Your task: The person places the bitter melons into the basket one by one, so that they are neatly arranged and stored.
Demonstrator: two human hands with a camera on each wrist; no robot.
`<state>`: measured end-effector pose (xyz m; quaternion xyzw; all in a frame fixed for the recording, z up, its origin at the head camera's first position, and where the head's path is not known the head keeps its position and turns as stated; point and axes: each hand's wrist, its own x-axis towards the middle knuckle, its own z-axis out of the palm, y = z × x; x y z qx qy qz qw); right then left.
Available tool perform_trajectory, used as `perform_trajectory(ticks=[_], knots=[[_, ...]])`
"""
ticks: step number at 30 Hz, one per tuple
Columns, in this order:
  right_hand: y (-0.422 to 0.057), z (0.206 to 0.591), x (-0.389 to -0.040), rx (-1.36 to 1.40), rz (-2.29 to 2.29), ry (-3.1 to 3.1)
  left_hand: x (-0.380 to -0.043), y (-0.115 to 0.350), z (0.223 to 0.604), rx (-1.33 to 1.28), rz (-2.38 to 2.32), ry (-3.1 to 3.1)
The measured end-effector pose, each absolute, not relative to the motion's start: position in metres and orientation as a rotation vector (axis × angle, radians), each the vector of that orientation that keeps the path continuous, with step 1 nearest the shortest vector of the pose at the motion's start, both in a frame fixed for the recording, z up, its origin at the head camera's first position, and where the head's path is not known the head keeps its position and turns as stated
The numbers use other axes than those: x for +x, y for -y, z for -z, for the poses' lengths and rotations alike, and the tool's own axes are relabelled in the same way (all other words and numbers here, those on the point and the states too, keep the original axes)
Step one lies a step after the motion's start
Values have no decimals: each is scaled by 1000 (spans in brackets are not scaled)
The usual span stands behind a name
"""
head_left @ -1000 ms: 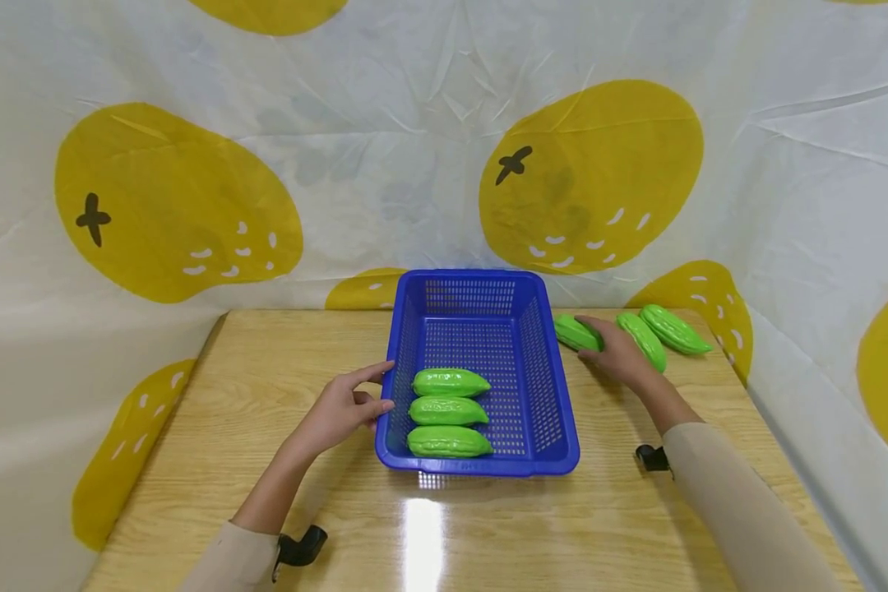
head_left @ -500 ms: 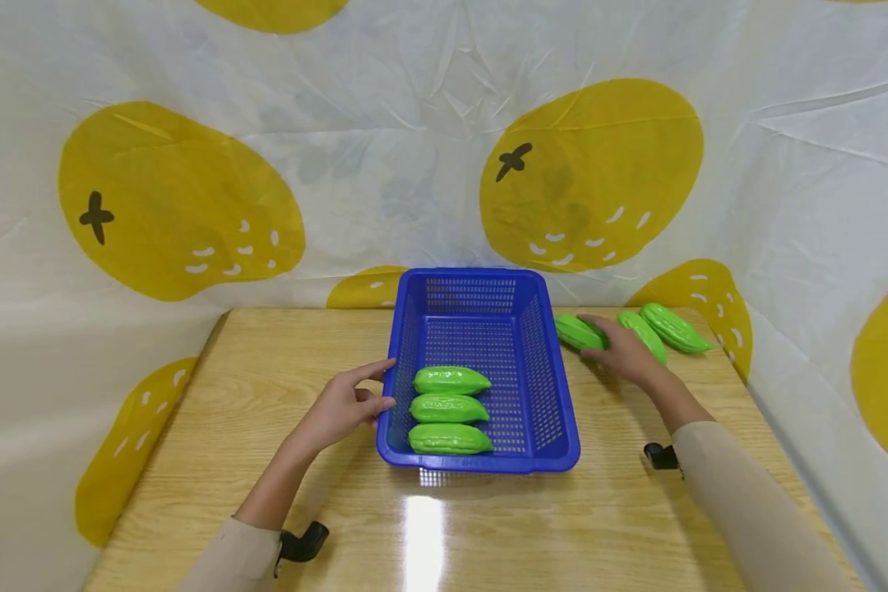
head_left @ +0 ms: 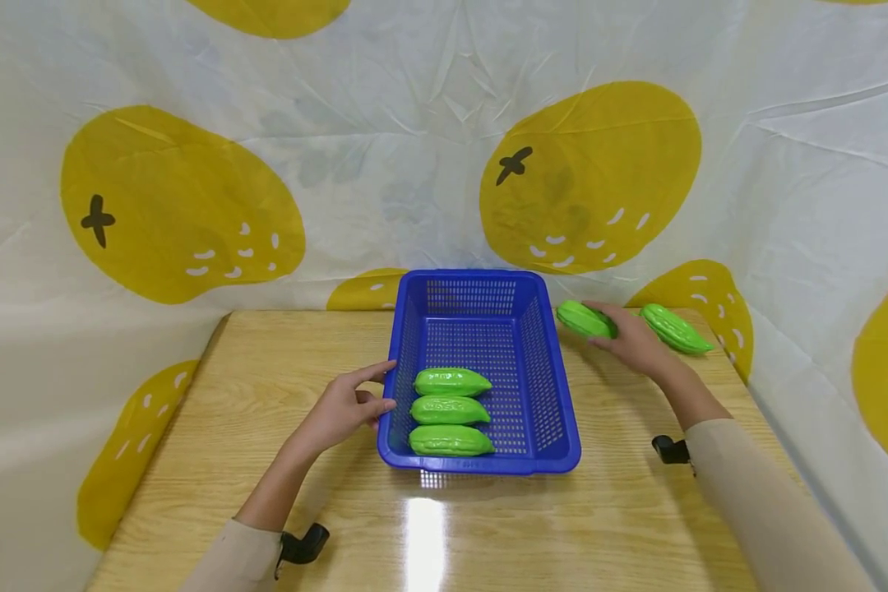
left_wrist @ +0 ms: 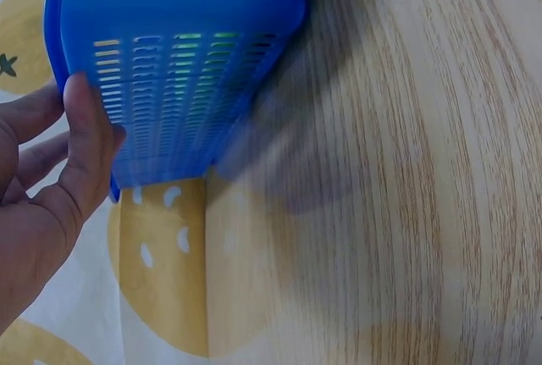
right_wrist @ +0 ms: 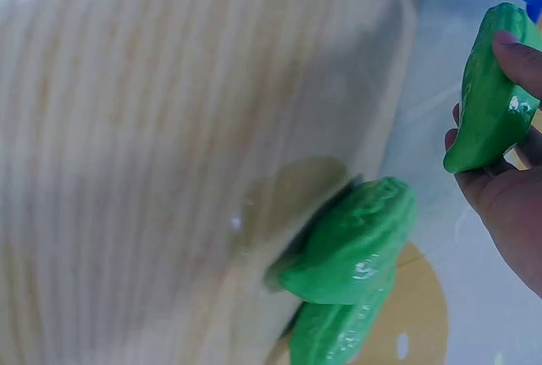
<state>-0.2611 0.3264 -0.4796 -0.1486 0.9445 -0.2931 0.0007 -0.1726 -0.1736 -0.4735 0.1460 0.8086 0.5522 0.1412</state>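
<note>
My right hand (head_left: 631,335) grips a green bitter melon (head_left: 583,318), thumb on one side and fingers round the other. In the right wrist view this bitter melon (right_wrist: 491,98) is held off the tabletop. The blue plastic basket (head_left: 481,466) stands just left of it, with three bitter melons (head_left: 450,409) in a row at its near left. My left hand (head_left: 336,411) pinches the basket's left rim; the left wrist view shows the thumb on the outer wall. Two more bitter melons lie behind my right hand: one (head_left: 677,329) shows, the other (right_wrist: 356,242) is mostly hidden in the head view.
A wooden table (head_left: 281,345) carries everything. White cloth (head_left: 385,189) printed with yellow fruit hangs behind the table's far edge and along its sides. Black wrist mounts (head_left: 303,544) stick out from both sleeves.
My right hand has lifted the bitter melon slightly from the table, moving up and a little right. The left hand and the basket stay in place.
</note>
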Motion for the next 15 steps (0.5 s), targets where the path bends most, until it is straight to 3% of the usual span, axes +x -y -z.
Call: perform_trajectory(ticks=[15], knots=[[-320,439,-259,-480,897,-2997,-172,175,474,434,-1580,-2345]])
